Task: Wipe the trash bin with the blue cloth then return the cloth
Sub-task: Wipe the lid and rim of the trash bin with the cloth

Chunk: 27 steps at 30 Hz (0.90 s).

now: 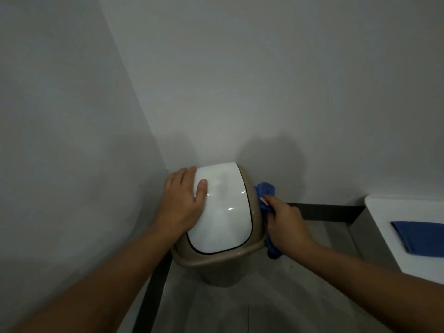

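A beige trash bin (pixel 216 270) with a glossy white swing lid (pixel 223 207) stands in the corner of two white walls. My left hand (pixel 182 200) lies flat over the lid's left side, thumb on top. My right hand (pixel 286 224) presses a crumpled blue cloth (pixel 265 191) against the bin's right side, just under the rim. Part of the cloth hangs below my wrist.
A white surface (pixel 389 236) at the right edge carries a second, folded blue cloth (pixel 422 236). Dark skirting (pixel 324 211) runs along the base of both walls. Grey tiled floor (pixel 240 308) lies in front of the bin.
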Tool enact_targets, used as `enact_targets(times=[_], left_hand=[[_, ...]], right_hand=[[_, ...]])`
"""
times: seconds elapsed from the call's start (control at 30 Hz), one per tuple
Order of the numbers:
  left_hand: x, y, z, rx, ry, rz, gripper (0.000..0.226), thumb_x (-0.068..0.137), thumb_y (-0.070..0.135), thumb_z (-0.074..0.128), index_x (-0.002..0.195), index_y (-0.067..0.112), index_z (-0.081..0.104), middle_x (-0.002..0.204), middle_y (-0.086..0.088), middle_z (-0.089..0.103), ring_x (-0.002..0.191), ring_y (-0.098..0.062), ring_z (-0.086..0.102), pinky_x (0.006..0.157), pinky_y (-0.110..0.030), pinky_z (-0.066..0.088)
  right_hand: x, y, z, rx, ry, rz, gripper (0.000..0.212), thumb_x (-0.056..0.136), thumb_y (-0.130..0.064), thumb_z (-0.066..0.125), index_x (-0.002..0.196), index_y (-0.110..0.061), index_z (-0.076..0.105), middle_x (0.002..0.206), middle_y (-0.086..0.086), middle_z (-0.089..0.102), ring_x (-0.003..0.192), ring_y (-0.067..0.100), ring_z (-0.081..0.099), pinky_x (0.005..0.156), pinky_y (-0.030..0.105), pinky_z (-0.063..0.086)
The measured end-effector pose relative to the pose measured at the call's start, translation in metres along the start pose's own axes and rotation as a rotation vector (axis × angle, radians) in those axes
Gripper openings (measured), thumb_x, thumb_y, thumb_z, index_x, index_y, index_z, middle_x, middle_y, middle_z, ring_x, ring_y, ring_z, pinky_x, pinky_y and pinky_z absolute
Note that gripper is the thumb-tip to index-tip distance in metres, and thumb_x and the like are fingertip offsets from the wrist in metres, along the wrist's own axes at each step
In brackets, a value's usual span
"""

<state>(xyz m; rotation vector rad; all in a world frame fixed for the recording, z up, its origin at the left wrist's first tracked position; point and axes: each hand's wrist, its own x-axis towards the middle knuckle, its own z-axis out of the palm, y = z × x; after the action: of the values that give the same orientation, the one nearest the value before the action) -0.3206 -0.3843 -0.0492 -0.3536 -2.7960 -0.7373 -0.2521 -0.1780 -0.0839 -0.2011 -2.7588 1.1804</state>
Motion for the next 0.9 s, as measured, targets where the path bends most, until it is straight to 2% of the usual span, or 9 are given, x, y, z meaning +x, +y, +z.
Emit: enact_targets(times=[0.07,0.17,0.3,0.4,0.5,0.6,0.67,0.77,0.9], left_hand=[[0.01,-0.003,0.002,0.006,-0.027,0.058,0.052,0.092,0.04,0.031,0.133,0.011,0.04,0.137,-0.012,0.046,0.129,-0.029,0.035,0.11,-0.035,0.021],[0.02,-0.006,0.002,-0.003,-0.039,0.108,0.047,0.093,0.035,0.036,0.133,0.01,0.041,0.137,-0.012,0.047,0.129,-0.028,0.035,0.109,-0.03,0.02],[0.025,-0.008,-0.001,0.003,-0.07,0.13,0.056,0.087,0.039,0.031,0.133,0.009,0.042,0.137,-0.013,0.048,0.128,-0.028,0.037,0.108,-0.03,0.02],[0.024,-0.007,-0.002,0.0,-0.078,0.137,0.055,0.086,0.037,0.031,0.133,0.009,0.042,0.136,-0.013,0.048,0.128,-0.028,0.038,0.108,-0.03,0.021],[0.023,-0.007,-0.002,-0.022,-0.091,0.13,0.055,0.086,0.038,0.031,0.133,0.01,0.042,0.137,-0.011,0.048,0.128,-0.027,0.037,0.106,-0.028,0.02],[0.024,-0.008,-0.002,-0.044,-0.099,0.138,0.055,0.086,0.037,0.031,0.132,0.01,0.043,0.136,-0.011,0.048,0.127,-0.026,0.037,0.105,-0.028,0.02],[0.026,-0.009,-0.002,-0.054,-0.098,0.139,0.054,0.086,0.037,0.031,0.131,0.01,0.044,0.135,-0.011,0.049,0.126,-0.026,0.038,0.104,-0.027,0.021],[0.027,-0.012,-0.001,-0.062,-0.095,0.124,0.053,0.085,0.037,0.031,0.13,0.011,0.045,0.133,-0.012,0.051,0.124,-0.027,0.04,0.101,-0.027,0.023],[0.03,-0.016,0.003,-0.056,-0.078,0.117,0.053,0.085,0.036,0.031,0.129,0.011,0.046,0.132,-0.014,0.052,0.122,-0.028,0.043,0.099,-0.028,0.025]], right_hand=[[-0.016,-0.002,-0.005,0.008,-0.035,-0.004,0.028,0.092,-0.01,0.043,0.117,-0.02,0.052,0.077,0.006,0.057,0.072,0.022,0.058,0.059,0.016,0.039],[-0.039,-0.003,-0.011,-0.079,-0.051,-0.079,0.037,0.091,-0.01,0.043,0.127,-0.017,0.045,0.089,0.013,0.066,0.075,0.025,0.061,0.063,0.021,0.039],[-0.063,-0.01,-0.02,-0.042,-0.213,-0.125,0.035,0.094,-0.021,0.044,0.129,-0.026,0.043,0.108,0.0,0.066,0.084,0.003,0.055,0.071,0.011,0.036],[-0.071,-0.018,-0.039,0.094,-0.274,-0.183,0.029,0.091,-0.017,0.051,0.114,-0.035,0.053,0.103,-0.009,0.064,0.083,-0.016,0.054,0.074,-0.001,0.036],[-0.048,-0.029,-0.062,0.175,0.006,-0.233,0.03,0.087,-0.005,0.055,0.095,-0.033,0.06,0.089,-0.011,0.064,0.079,-0.02,0.052,0.069,-0.006,0.034],[-0.007,-0.046,-0.073,0.134,0.24,-0.259,0.026,0.086,0.0,0.051,0.101,-0.017,0.064,0.085,-0.003,0.062,0.069,-0.004,0.054,0.065,-0.006,0.033],[0.008,-0.056,-0.065,0.114,0.216,-0.262,0.025,0.088,-0.001,0.049,0.105,-0.014,0.062,0.087,0.005,0.065,0.07,-0.002,0.055,0.066,0.0,0.036],[0.0,-0.055,-0.036,0.03,0.057,-0.237,0.032,0.091,-0.008,0.046,0.121,-0.014,0.054,0.11,0.015,0.065,0.096,0.027,0.06,0.085,0.027,0.043],[-0.028,-0.042,-0.02,-0.115,-0.092,-0.274,0.04,0.094,-0.017,0.042,0.134,-0.018,0.039,0.133,0.014,0.052,0.114,0.034,0.052,0.096,0.039,0.041]])
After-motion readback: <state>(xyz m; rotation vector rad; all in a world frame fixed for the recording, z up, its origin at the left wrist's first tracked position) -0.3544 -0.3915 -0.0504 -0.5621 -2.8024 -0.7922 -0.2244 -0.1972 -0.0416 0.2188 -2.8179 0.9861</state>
